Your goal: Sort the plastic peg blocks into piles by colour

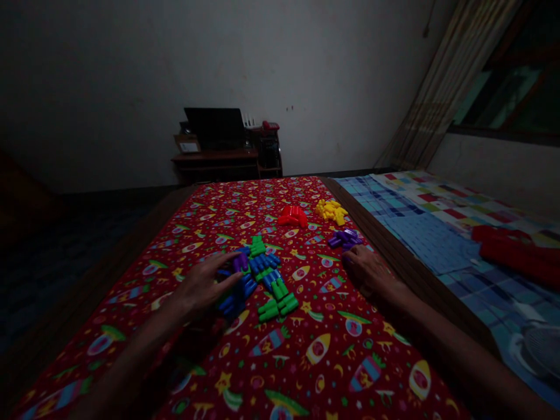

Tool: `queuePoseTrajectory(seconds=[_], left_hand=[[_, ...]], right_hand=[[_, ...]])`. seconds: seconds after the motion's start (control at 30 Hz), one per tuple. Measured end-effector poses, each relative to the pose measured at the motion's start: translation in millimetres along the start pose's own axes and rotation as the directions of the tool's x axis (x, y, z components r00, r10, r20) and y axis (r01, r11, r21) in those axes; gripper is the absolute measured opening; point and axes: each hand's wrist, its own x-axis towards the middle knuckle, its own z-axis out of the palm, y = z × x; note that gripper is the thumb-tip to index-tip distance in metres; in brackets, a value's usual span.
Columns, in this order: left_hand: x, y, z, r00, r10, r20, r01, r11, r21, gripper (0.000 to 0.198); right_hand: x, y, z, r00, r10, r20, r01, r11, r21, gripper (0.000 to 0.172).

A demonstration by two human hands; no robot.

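Head view: closest to us, a red patterned cloth (319, 382) is lying spread out under our hands, and a white object (542, 344) with a round grille is lying at the lower right. Green blocks (279, 304) are forming the near end of a cluster on the cloth, and blue blocks (238, 294) are lying beside and beyond them. Our left hand (199, 289) is hovering over the blue blocks, its thumb and forefinger pinching a purple block (240, 262), which is sitting between the two tips. Our right hand (370, 271) is resting well apart from it, its fingers sitting bent and close together at the near edge of a purple pile (345, 237); whether they are pinching a piece, we cannot tell. Farther off, red blocks (293, 217) are lying in a small heap, and yellow blocks (331, 212) are lying just beyond, to their right. A blue checked sheet (433, 233) is stretching away at the right. At the back, a dark monitor (216, 128) is standing on a desk (219, 156) against a pale wall (341, 76).
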Motion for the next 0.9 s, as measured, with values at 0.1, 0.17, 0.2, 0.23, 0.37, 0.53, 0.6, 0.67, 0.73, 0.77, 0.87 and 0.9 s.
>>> queuePoseTrajectory(seconds=[0.1,0.17,0.2,0.23,0.37,0.53,0.6,0.67,0.73,0.77,0.87,0.9], left_hand=[[12.2,30.6,21.7,0.983,0.178,0.03,-0.176,0.982,-0.072,0.056],[19.7,50.1,38.1,0.968,0.245,0.049,-0.233,0.956,-0.178,0.051],[23.1,59.5,47.0,0.966,0.252,0.061,-0.231,0.943,-0.24,0.05],[26.2,68.4,56.3,0.966,0.243,0.083,-0.208,0.93,-0.304,0.05],[34.9,96.1,94.4,0.955,0.178,0.235,-0.015,0.826,-0.564,0.056],[32.0,104.8,111.1,0.905,0.224,0.361,0.137,0.65,-0.747,0.058],[27.6,100.4,102.2,0.914,0.211,0.346,0.105,0.702,-0.704,0.049],[22.8,93.3,88.7,0.94,0.191,0.282,0.026,0.785,-0.619,0.041],[17.9,85.5,75.3,0.958,0.188,0.217,-0.045,0.845,-0.533,0.037],[15.3,82.0,69.8,0.962,0.186,0.2,-0.063,0.863,-0.501,0.036],[6.1,73.3,60.5,0.966,0.157,0.205,-0.057,0.903,-0.427,0.035],[2.8,70.7,59.8,0.966,0.15,0.213,-0.053,0.913,-0.404,0.035]], right_hand=[[0.3,10.0,-4.3,0.999,-0.012,0.032,0.014,0.999,-0.04,0.02],[-0.5,11.3,-7.2,0.999,-0.041,-0.02,0.041,0.999,0.022,0.02],[-1.1,8.8,-8.7,0.996,-0.061,-0.066,0.066,0.995,0.075,0.019],[-1.8,3.7,-10.3,0.99,-0.077,-0.119,0.093,0.986,0.139,0.018],[-5.5,-35.2,-17.6,0.953,-0.138,-0.269,0.239,0.889,0.391,0.026],[-4.0,-57.7,-20.1,0.931,-0.272,-0.245,0.358,0.819,0.448,0.03],[3.5,-42.0,-18.9,0.95,-0.161,-0.267,0.269,0.857,0.44,0.026],[15.1,-16.4,-17.9,0.952,-0.005,-0.305,0.135,0.903,0.407,0.024],[27.8,10.8,-16.5,0.928,0.12,-0.352,0.01,0.939,0.345,0.024],[33.3,22.4,-15.1,0.917,0.152,-0.368,-0.035,0.952,0.304,0.024],[41.5,41.9,-7.3,0.917,0.152,-0.369,-0.089,0.979,0.183,0.026],[41.3,43.5,-3.8,0.929,0.123,-0.35,-0.072,0.985,0.156,0.026]])
